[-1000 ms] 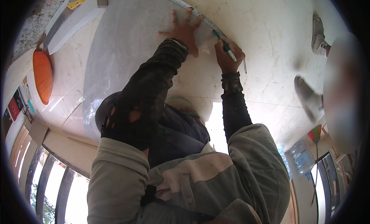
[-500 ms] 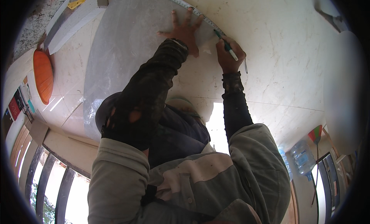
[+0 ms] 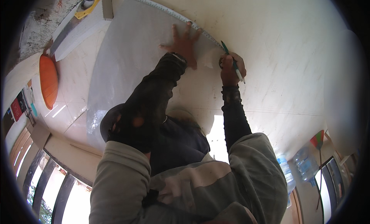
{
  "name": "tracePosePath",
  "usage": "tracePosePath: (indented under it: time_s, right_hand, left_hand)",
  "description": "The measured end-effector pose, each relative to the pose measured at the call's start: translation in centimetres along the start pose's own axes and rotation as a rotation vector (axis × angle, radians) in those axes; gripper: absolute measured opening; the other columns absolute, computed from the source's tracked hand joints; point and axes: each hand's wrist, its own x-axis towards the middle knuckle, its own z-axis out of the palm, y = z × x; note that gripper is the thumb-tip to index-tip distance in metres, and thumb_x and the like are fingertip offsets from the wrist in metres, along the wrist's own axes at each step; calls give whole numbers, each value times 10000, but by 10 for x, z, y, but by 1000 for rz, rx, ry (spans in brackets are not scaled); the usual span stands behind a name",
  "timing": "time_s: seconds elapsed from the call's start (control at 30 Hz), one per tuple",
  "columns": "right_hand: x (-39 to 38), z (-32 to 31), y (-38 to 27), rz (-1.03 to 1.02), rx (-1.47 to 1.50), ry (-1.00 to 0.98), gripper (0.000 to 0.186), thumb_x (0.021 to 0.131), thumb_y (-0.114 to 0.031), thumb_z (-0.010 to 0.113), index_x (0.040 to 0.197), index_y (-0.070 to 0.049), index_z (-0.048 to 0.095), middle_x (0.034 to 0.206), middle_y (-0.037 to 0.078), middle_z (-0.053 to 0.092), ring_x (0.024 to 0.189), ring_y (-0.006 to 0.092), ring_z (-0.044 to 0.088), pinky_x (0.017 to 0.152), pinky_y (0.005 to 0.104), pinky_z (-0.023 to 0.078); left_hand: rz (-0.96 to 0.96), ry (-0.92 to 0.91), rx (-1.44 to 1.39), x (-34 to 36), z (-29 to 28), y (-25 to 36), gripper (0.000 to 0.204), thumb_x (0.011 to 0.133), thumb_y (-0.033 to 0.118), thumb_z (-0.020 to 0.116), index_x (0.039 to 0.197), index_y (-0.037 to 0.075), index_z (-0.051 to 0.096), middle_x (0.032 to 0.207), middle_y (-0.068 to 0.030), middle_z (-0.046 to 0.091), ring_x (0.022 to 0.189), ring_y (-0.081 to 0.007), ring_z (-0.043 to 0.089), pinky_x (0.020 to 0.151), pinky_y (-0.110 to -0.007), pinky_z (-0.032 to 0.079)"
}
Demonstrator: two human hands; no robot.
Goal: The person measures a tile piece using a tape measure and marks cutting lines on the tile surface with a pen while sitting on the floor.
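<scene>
My left hand [image 3: 184,46] lies flat with fingers spread on a large grey sheet [image 3: 129,42]. Its fingertips reach a white measuring tape [image 3: 162,8] running along the sheet's far edge. At the tape's right end, my right hand [image 3: 233,69] is closed around a slim green and white pen [image 3: 236,65]. The green end points away from me, beside the tape; whether it touches the surface I cannot tell. A small dark shape shows at that hand's left side, too hidden to name.
A handsaw with a yellow handle [image 3: 89,7] rests on a pale block at far left. Nearby is an orange oval object [image 3: 48,82]. Clear blue-tinted water bottles [image 3: 305,162] and a long-handled red-green broom [image 3: 318,140] stand at lower right. Dark window bars [image 3: 42,179] are lower left.
The whole view has shifted, showing more of the tape and saw. My right hand has drawn slightly toward me, and the pen stands at a steeper angle. My left hand keeps its place on the sheet.
</scene>
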Motion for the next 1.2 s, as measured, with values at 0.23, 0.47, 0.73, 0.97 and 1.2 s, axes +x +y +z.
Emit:
tracePosePath:
  time_s: [0.23,0.47,0.73,0.97,1.2]
  right_hand:
    - [8,-17,-8,-326,-627,-326,572,781,-259,737,1272,-32,550,1171,153,587,1080,361,550,967,503,401]
    - [18,-9,2,-471,-961,-462,483,752,-323,682,1152,-65,596,1099,149,565,965,345,557,786,510,490]
    - [50,-21,-44,-11,-421,-722,325,735,-274,731,900,-5,654,747,135,638,696,288,616,664,413,523]
    - [-11,-21,-153,435,101,-872,210,859,-196,662,938,-1,673,695,13,610,612,87,562,569,258,461]
    - [-87,-11,-318,248,194,-1307,212,899,-173,598,982,15,654,764,28,617,649,85,550,600,248,454]
  left_hand:
    - [57,-110,-46,-4,-13,-16,1335,508,393,912,1561,388,92,1650,34,-75,1476,-459,-92,906,-872,303]
    - [135,-32,-97,-40,-2,-65,1215,594,453,864,1565,158,195,1640,-126,100,1485,-411,145,1077,-727,276]
    - [207,558,-605,-245,-72,-133,630,828,237,722,1383,31,508,1306,-204,600,1252,-344,548,1084,-400,411]
    - [-256,595,-960,-436,15,-146,420,869,179,713,1247,17,628,1167,-170,671,1078,-263,659,941,-367,512]
    - [-204,849,-1456,-480,52,-99,511,1042,401,469,1235,-47,617,1123,-165,686,1029,-232,654,926,-353,504]
